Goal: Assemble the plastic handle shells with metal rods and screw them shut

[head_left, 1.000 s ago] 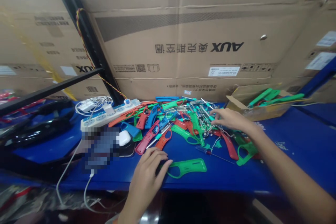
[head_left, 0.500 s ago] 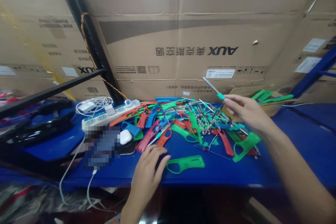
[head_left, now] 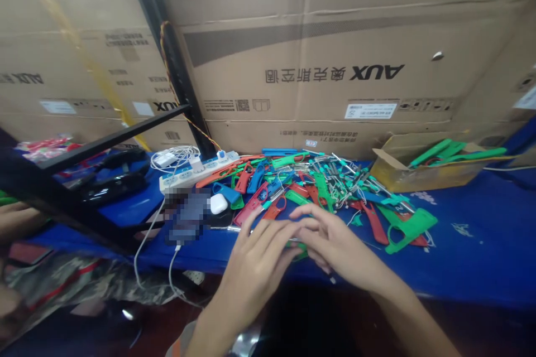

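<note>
My left hand (head_left: pixel 262 256) and my right hand (head_left: pixel 339 242) meet over the table's front edge, fingers bent and fingertips nearly touching. A green plastic lighter casing half (head_left: pixel 300 252) shows in part between and below them, gripped by my left hand. My right fingers pinch at the lighter's metal tube, mostly covered by the hands; a silvery tip (head_left: pixel 233 228) pokes out left of my left hand. Below my right fingers hangs a small white end piece (head_left: pixel 333 279). Behind them lies a pile of red, blue and green casings (head_left: pixel 371 223) and metal tubes with teal collars (head_left: pixel 335 173).
A cardboard box (head_left: pixel 422 177) with green casings stands right. On the left are a power strip (head_left: pixel 201 173), a white earbud case (head_left: pixel 218 203), a blurred-out phone (head_left: pixel 188 217), a black rack post (head_left: pixel 176 67) and another person's arm (head_left: pixel 20 217). Large cartons (head_left: pixel 335 0) form the back.
My right hand has come down from above the pile with the metal tube to meet my left hand. The green casing has been taken up from the table. The view has swung left.
</note>
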Action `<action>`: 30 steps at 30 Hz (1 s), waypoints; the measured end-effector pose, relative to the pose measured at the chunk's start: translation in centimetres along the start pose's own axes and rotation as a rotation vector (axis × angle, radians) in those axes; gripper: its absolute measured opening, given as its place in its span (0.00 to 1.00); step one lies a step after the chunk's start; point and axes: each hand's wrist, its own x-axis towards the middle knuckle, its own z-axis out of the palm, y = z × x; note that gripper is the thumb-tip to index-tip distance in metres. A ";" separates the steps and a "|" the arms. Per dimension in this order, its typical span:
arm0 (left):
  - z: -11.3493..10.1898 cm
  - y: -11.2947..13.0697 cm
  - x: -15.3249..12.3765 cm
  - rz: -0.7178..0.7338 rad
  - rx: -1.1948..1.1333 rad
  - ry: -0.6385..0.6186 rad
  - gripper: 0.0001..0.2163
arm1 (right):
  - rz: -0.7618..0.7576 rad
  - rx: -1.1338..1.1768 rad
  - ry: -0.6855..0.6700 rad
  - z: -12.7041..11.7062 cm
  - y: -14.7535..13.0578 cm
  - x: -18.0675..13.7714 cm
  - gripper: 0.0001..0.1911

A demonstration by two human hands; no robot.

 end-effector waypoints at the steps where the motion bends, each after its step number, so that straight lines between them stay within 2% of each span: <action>1: 0.1 -0.7 -0.2 -0.004 -0.044 -0.008 0.16 | -0.009 -0.029 -0.006 -0.2 0.0 -0.1 0.20; 4: 0.4 -2.8 -1.0 -0.038 -0.158 -0.019 0.11 | -0.044 -0.104 0.008 -1.3 0.3 -0.7 0.22; 8: 0.3 -4.3 -1.3 -0.135 -0.150 -0.003 0.07 | -0.131 -0.119 0.165 -2.8 2.5 -1.7 0.23; 11: 0.4 -4.6 -1.2 -0.183 -0.106 0.007 0.06 | -0.184 -0.125 0.214 -3.0 4.5 -2.1 0.21; 14: 0.9 -4.7 -1.1 -0.219 -0.090 0.002 0.07 | -0.199 -0.232 0.264 -2.6 5.8 -2.1 0.21; 16: 1.3 -4.8 -1.3 -0.257 -0.080 -0.024 0.07 | -0.221 -0.292 0.297 -2.3 6.3 -1.7 0.18; 20: 1.9 -5.0 -1.6 -0.330 -0.084 -0.064 0.08 | -0.273 -0.364 0.361 -2.3 7.1 -0.8 0.07; 25: 2.1 -5.2 -2.1 -0.348 -0.134 -0.097 0.04 | -0.325 -0.478 0.406 -2.6 7.5 -0.8 0.04; 30: 2.1 -5.4 -3.1 -0.393 -0.240 -0.143 0.06 | -0.378 -0.563 0.442 -2.6 7.6 -1.1 0.04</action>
